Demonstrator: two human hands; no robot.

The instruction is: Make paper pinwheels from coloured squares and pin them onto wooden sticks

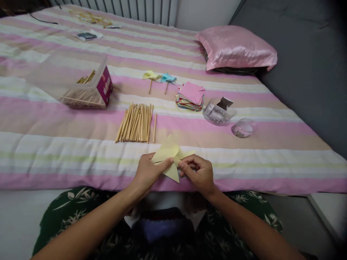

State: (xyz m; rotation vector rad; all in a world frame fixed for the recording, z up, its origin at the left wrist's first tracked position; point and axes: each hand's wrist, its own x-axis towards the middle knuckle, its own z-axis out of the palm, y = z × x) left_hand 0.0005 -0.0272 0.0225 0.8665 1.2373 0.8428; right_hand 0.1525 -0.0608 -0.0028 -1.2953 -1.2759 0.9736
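A folded pale yellow paper piece (168, 154) sits at the near edge of the striped bed cover (54, 144). My left hand (148, 173) pinches its left side with thumb and forefinger. On the right side, my right hand (199, 172) grips the paper with curled fingers. A bundle of wooden sticks (136, 122) lies just beyond the paper.
A clear plastic box with sticks (73, 79) stands at the left. A yellow pinwheel (151, 76) and a blue pinwheel (168, 78) lie mid-bed beside a stack of coloured paper (190, 96). Two small clear containers (219, 112) (243, 127) and a pink pillow (235, 48) are at the right.
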